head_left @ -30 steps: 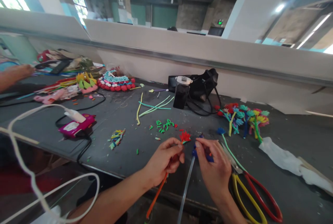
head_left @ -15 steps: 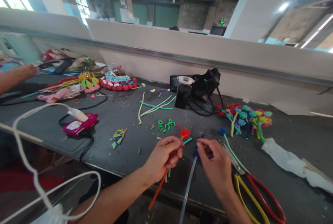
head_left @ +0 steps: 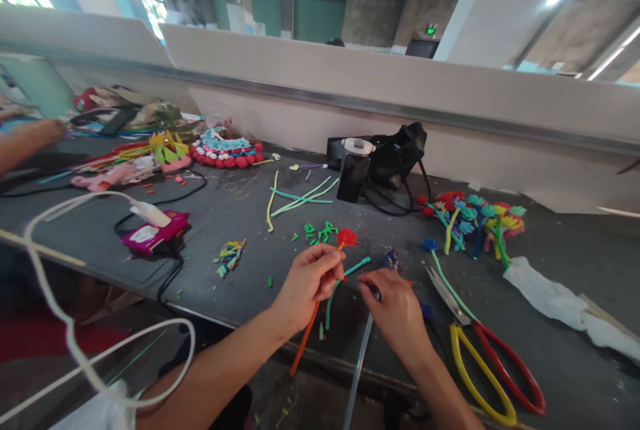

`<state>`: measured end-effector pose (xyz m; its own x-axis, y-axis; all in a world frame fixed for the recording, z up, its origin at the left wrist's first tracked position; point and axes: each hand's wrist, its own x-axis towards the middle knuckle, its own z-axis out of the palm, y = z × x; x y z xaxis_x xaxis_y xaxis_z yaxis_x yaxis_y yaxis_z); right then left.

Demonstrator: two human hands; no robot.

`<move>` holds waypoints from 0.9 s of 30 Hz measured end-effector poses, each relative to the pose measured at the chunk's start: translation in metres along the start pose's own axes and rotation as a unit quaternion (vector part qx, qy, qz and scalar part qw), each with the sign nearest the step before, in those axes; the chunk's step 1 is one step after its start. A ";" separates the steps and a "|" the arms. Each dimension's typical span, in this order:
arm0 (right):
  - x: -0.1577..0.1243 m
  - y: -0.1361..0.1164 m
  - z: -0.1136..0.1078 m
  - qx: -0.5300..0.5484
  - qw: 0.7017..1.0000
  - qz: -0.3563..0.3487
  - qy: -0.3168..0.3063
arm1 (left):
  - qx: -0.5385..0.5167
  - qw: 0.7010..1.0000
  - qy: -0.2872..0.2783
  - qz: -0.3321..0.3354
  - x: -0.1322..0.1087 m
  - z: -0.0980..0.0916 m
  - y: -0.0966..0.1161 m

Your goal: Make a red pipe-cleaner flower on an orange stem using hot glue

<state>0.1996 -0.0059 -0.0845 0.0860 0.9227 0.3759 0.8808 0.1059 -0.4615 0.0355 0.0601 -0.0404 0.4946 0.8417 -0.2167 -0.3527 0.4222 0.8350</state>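
Observation:
My left hand [head_left: 313, 277] pinches the orange stem [head_left: 306, 340] of a small flower with a fuzzy red head [head_left: 347, 237], just below that head. To its right, my right hand [head_left: 393, 300] has thumb and forefinger pressed together; whatever is between them is too small to make out. Partly hidden under the right hand is a dark blue tool [head_left: 393, 259], with a clear rod [head_left: 359, 373] running toward me. A teal fuzzy stem [head_left: 357, 267] lies between the hands. Large scissors [head_left: 457, 310] with red and yellow handles lie open beside my right hand.
Green snippets [head_left: 320, 233] and mixed clippings [head_left: 231, 258] lie beyond my left hand. A magenta power strip [head_left: 155, 233] with cables sits left. Farther back are a phone [head_left: 353, 178], a black bag [head_left: 400, 157] and fuzzy flowers [head_left: 465, 220]. Another person's hand [head_left: 35, 140] shows far left.
My right hand has moved slightly left, away from the blue tool's tip, showing more of it. The red flower has shifted a little left and up in my left hand.

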 end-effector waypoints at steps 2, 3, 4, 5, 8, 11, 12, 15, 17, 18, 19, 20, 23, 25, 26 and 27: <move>0.000 -0.002 0.001 0.002 1.000 -0.009 -0.008 | 0.006 1.000 0.003 0.007 0.000 0.000 0.001; 0.000 -0.003 0.002 0.001 1.000 -0.014 -0.012 | 0.010 1.000 0.002 0.008 -0.001 0.001 0.001; 0.000 -0.004 0.002 -0.001 1.000 -0.019 -0.016 | 0.013 1.000 0.000 0.008 -0.001 0.001 0.001; 0.001 -0.005 0.002 -0.006 1.000 -0.023 -0.019 | 0.016 1.000 -0.001 0.008 -0.001 0.002 0.001; 0.002 -0.002 -0.004 -0.054 0.998 -0.028 -0.003 | 0.015 1.000 0.002 0.012 -0.002 0.002 0.001; 0.001 0.010 -0.017 -0.174 0.983 -0.007 0.056 | 0.009 1.000 0.010 0.016 -0.001 0.000 0.002; 0.000 0.015 -0.022 -0.221 0.973 0.011 0.069 | 0.008 1.000 0.014 0.016 0.000 0.000 0.002; -0.007 0.029 -0.031 -0.308 0.948 0.067 0.042 | 0.000 1.000 0.018 0.016 0.001 -0.002 0.003; -0.011 0.036 -0.031 -0.314 0.946 0.080 0.003 | -0.005 1.000 0.018 0.016 0.001 -0.002 0.004; -0.013 0.038 -0.030 -0.309 0.947 0.082 -0.012 | -0.005 1.000 0.018 0.016 0.001 -0.002 0.004; -0.014 0.040 -0.029 -0.303 0.949 0.084 -0.022 | -0.004 1.000 0.017 0.016 0.001 -0.001 0.004; -0.014 0.041 -0.027 -0.295 0.951 0.087 -0.027 | -0.001 1.000 0.016 0.016 0.000 -0.001 0.004; -0.013 0.045 -0.022 -0.221 0.970 0.099 -0.022 | 0.001 1.000 0.013 0.010 0.000 0.000 0.003; -0.011 0.048 -0.019 -0.145 0.984 0.105 -0.012 | -0.003 1.000 0.013 0.006 0.001 0.000 0.003; -0.009 0.050 -0.018 -0.112 0.988 0.109 -0.008 | -0.006 1.000 0.014 0.004 0.001 -0.001 0.003; -0.007 0.052 -0.018 -0.089 0.989 0.116 -0.004 | -0.009 1.000 0.015 0.003 0.002 -0.002 0.003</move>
<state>0.2527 -0.0138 -0.0971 0.2924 0.9172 0.2706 0.9056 -0.1747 -0.3864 0.0336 0.0633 -0.0395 0.4690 0.8538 -0.2259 -0.3706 0.4224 0.8272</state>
